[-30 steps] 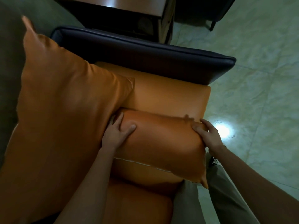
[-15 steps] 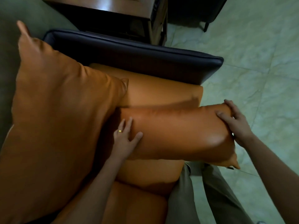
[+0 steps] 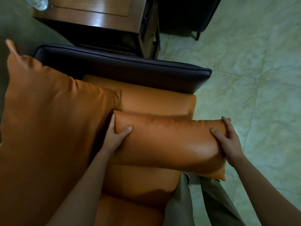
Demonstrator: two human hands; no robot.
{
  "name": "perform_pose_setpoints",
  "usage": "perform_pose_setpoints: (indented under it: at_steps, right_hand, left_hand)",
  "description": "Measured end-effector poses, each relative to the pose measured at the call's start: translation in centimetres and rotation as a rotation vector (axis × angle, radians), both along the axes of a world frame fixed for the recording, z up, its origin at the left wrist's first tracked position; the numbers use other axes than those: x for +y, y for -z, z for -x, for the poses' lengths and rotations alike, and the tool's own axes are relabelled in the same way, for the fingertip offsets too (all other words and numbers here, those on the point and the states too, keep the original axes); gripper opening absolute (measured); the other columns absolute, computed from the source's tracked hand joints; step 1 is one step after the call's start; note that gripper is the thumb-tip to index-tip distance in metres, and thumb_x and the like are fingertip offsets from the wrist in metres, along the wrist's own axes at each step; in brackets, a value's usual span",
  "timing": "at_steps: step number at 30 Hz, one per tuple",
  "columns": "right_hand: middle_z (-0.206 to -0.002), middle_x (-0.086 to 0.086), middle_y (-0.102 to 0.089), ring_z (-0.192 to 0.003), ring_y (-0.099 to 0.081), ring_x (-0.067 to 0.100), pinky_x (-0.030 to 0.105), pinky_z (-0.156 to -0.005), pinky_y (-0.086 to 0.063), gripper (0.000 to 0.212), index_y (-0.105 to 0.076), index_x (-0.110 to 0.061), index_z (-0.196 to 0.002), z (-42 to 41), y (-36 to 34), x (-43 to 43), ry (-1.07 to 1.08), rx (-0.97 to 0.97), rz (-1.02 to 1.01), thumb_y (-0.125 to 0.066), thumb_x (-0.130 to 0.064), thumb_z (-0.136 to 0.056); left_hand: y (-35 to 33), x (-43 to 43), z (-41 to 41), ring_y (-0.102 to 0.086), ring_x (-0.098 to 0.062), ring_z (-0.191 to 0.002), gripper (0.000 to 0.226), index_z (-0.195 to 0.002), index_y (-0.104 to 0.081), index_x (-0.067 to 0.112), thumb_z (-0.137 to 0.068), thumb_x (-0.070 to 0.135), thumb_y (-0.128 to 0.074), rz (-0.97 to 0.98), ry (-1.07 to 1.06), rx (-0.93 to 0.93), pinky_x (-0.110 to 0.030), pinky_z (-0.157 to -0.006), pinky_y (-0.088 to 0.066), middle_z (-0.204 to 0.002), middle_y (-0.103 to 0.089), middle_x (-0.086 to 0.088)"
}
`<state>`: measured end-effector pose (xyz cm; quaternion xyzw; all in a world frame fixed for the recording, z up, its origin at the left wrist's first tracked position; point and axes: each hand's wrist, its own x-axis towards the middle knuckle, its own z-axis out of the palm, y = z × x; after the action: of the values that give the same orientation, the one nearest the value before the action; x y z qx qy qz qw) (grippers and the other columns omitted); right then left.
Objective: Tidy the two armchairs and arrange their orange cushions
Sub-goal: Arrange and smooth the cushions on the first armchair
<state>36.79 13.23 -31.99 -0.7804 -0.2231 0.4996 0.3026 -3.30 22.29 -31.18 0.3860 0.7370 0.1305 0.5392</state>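
A small orange cushion [image 3: 169, 144] hangs lengthwise above the orange seat [image 3: 156, 101] of the armchair. My left hand [image 3: 116, 136] grips its left end, thumb on top, fingers behind. My right hand [image 3: 228, 141] grips its right end, which juts out past the seat's front edge over the floor. A large orange back cushion [image 3: 48, 128] leans upright on the left, touching the small cushion's left end. The armchair's dark padded armrest [image 3: 123, 69] runs along the far side of the seat.
A wooden side table [image 3: 97, 15] stands just beyond the armrest, with a clear glass object [image 3: 39, 3] at its left corner. Another dark chair [image 3: 187, 13] sits at the top right. Pale green tiled floor [image 3: 252, 70] lies to the right. My trouser legs [image 3: 203, 201] stand against the seat front.
The small cushion has been lifted off the seat and swung rightward, now stretched between both hands. My right hand moved right and up; my left hand shifted its grip on the left end.
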Motion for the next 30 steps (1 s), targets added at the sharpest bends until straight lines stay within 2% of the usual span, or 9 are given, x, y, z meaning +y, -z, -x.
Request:
perform_pose_setpoints:
  at_steps: [4,7,10,15,18,25,30]
  right_hand:
    - [-0.14,-0.021,-0.038,-0.127,-0.046,0.014,0.047,-0.11,-0.044,0.069,-0.038,-0.054,-0.145,0.1,-1.5,2.6,0.055,-0.049,-0.148,-0.073,-0.035,-0.089]
    - [-0.144,-0.024,-0.04,-0.132,-0.048,0.009,0.045,-0.113,-0.042,0.074,-0.034,-0.052,-0.148,0.8,-2.6,6.1,0.08,-0.048,-0.284,-0.075,-0.037,-0.088]
    - [-0.153,-0.017,-0.039,-0.137,-0.045,0.005,0.043,-0.115,-0.04,0.08,-0.031,-0.046,-0.152,1.4,-2.8,9.7,0.1,-0.055,-0.38,-0.076,-0.042,-0.086]
    - [-0.157,-0.01,-0.033,-0.142,-0.039,0.014,0.05,-0.117,-0.036,0.08,-0.024,-0.052,-0.151,3.2,0.1,10.3,-0.016,-0.079,-0.297,-0.07,-0.055,-0.085]
    - [-0.156,-0.008,-0.032,-0.141,-0.039,0.018,0.051,-0.116,-0.037,0.081,-0.021,-0.057,-0.15,3.7,1.3,9.6,-0.055,-0.062,-0.243,-0.066,-0.061,-0.082]
    - [-0.161,-0.013,-0.032,-0.144,-0.037,0.009,0.046,-0.119,-0.035,0.086,-0.024,-0.047,-0.153,2.4,0.8,10.5,-0.011,-0.068,-0.281,-0.074,-0.052,-0.083]
    - [-0.165,-0.012,-0.023,-0.148,-0.03,0.009,0.045,-0.121,-0.031,0.085,-0.016,-0.051,-0.153,1.7,0.1,9.3,-0.058,-0.181,-0.316,-0.069,-0.052,-0.087]
  left_hand:
    - [-2.6,5.2,-0.2,-0.037,-0.013,-0.134,0.103,-0.157,-0.008,0.047,-0.083,0.033,-0.08,-0.182,0.035,-0.028,-0.037,-0.104,-0.04,-0.156,-0.028,0.009]
    - [-4.3,10.9,0.3,-0.044,-0.013,-0.135,0.103,-0.154,-0.01,0.053,-0.082,0.034,-0.08,-0.299,0.054,-0.096,-0.041,-0.108,-0.042,-0.153,-0.037,0.011]
    - [-4.7,15.4,0.8,-0.046,-0.01,-0.135,0.103,-0.155,-0.008,0.051,-0.083,0.034,-0.08,-0.316,0.071,-0.1,-0.042,-0.113,-0.041,-0.153,-0.04,0.012]
    - [-3.2,14.9,1.3,-0.041,-0.012,-0.138,0.104,-0.158,0.001,0.044,-0.088,0.028,-0.075,-0.263,0.091,-0.085,-0.05,-0.115,-0.039,-0.149,-0.036,0.012]
    - [-2.3,14.1,1.0,-0.038,-0.013,-0.139,0.104,-0.158,0.005,0.04,-0.091,0.024,-0.073,-0.267,0.107,-0.1,-0.048,-0.114,-0.039,-0.152,-0.032,0.01]
    - [-1.4,14.5,1.0,-0.04,-0.015,-0.14,0.102,-0.159,-0.002,0.04,-0.089,0.023,-0.075,-0.303,0.046,-0.123,-0.051,-0.114,-0.04,-0.159,-0.031,0.003]
    - [-0.2,12.5,0.5,-0.04,-0.018,-0.141,0.107,-0.153,-0.007,0.054,-0.079,0.04,-0.083,-0.338,-0.006,-0.174,-0.053,-0.111,-0.042,-0.159,-0.029,0.008]
